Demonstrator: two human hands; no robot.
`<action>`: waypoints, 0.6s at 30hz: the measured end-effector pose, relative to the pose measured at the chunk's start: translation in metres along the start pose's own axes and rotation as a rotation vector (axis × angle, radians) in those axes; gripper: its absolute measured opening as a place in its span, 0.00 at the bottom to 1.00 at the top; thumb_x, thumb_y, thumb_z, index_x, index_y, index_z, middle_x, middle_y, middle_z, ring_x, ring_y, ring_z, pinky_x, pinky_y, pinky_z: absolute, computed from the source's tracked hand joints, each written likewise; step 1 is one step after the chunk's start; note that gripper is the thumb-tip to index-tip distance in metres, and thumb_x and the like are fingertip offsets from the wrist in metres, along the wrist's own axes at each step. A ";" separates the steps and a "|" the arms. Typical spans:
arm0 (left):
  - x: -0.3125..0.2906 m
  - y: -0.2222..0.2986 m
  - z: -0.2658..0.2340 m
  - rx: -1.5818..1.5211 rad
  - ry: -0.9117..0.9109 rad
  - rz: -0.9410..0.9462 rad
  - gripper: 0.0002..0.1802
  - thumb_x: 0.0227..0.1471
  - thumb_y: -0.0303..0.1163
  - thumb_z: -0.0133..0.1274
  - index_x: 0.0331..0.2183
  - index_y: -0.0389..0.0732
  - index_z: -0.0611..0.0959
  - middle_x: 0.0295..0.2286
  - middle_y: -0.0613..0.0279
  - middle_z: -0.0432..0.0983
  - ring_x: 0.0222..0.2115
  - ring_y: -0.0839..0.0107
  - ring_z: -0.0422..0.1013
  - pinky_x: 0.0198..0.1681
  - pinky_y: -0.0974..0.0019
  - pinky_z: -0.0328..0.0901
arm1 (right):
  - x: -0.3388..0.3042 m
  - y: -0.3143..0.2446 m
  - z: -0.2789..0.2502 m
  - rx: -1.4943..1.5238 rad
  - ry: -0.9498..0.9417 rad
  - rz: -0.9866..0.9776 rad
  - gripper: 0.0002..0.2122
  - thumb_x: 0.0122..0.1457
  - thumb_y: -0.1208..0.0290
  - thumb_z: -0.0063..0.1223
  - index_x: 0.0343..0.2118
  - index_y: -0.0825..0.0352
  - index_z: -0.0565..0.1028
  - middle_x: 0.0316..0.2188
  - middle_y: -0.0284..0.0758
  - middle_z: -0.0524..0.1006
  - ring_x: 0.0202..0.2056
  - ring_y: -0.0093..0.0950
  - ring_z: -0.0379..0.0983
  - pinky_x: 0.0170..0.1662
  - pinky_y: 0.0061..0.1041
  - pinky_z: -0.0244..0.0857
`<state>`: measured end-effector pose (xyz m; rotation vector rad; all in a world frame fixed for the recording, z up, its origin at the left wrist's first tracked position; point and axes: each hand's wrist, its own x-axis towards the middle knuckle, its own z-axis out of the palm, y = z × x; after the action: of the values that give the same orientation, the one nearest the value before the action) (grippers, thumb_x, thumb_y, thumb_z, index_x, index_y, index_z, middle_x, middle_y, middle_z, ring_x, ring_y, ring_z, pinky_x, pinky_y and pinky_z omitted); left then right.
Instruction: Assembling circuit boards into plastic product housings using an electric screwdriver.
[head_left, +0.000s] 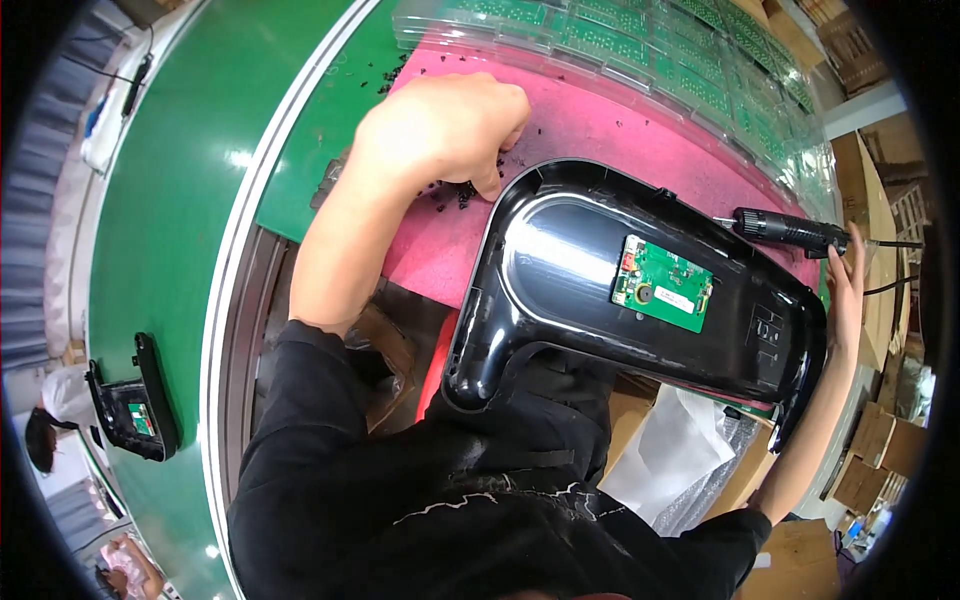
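Note:
A black plastic housing (575, 260), a curved shell with its open side up, lies across the pink mat in front of me. A green circuit board (675, 285) sits inside it. My left hand (440, 125) is over the mat beyond the housing's left end, fingers curled down at a scatter of small black screws (462, 195). Whatever its fingertips hold is hidden. At the right, my right hand (846, 290) has its fingers around the rear end of a black electric screwdriver (780, 228). The tool lies along the housing's far edge, its bit pointing left.
Clear plastic trays (640, 60) of green circuit boards line the far side of the pink mat (425, 255). More screws are strewn at the mat's far left corner. Another black housing (135, 405) rests on the green table (165, 260) at left. Cardboard boxes (865, 445) stand at right.

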<state>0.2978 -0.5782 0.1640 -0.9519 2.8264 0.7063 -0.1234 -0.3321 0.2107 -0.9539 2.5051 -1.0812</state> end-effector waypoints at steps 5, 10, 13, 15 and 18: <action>0.005 0.012 0.006 0.109 0.061 0.005 0.12 0.34 0.23 0.64 0.28 0.37 0.81 0.25 0.52 0.78 0.32 0.54 0.76 0.34 0.56 0.69 | 0.033 0.010 0.007 0.396 -0.039 0.082 0.22 0.61 0.71 0.56 0.55 0.65 0.63 0.39 0.37 0.73 0.36 0.23 0.74 0.35 0.21 0.68; 0.009 0.007 0.017 0.111 0.289 0.140 0.07 0.34 0.20 0.59 0.24 0.35 0.81 0.23 0.49 0.78 0.28 0.52 0.76 0.32 0.56 0.69 | 0.012 -0.053 0.067 0.848 0.221 -0.325 0.13 0.61 0.76 0.54 0.46 0.73 0.69 0.38 0.44 0.79 0.35 0.28 0.77 0.37 0.26 0.71; 0.021 0.004 0.004 -0.025 0.050 0.107 0.06 0.35 0.21 0.58 0.23 0.33 0.82 0.21 0.47 0.77 0.27 0.53 0.76 0.29 0.57 0.69 | -0.006 -0.057 0.092 0.941 0.002 -0.077 0.10 0.62 0.70 0.54 0.42 0.67 0.70 0.35 0.38 0.78 0.38 0.33 0.76 0.43 0.33 0.69; 0.023 -0.005 0.006 -0.047 0.126 0.148 0.07 0.35 0.20 0.58 0.25 0.31 0.82 0.22 0.47 0.78 0.25 0.55 0.77 0.29 0.61 0.69 | -0.011 -0.068 0.097 1.122 -0.147 0.054 0.12 0.65 0.64 0.51 0.46 0.64 0.68 0.37 0.36 0.75 0.41 0.34 0.73 0.47 0.36 0.66; 0.035 -0.003 0.005 -0.183 0.297 0.171 0.07 0.39 0.19 0.56 0.27 0.30 0.83 0.22 0.51 0.79 0.23 0.66 0.77 0.30 0.67 0.70 | -0.017 -0.076 0.096 1.234 -0.144 -0.151 0.17 0.66 0.57 0.48 0.49 0.65 0.66 0.37 0.35 0.71 0.41 0.31 0.69 0.49 0.38 0.63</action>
<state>0.2709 -0.5975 0.1512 -0.9158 3.1783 0.9275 -0.0309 -0.4123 0.1984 -0.7324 1.1842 -2.0582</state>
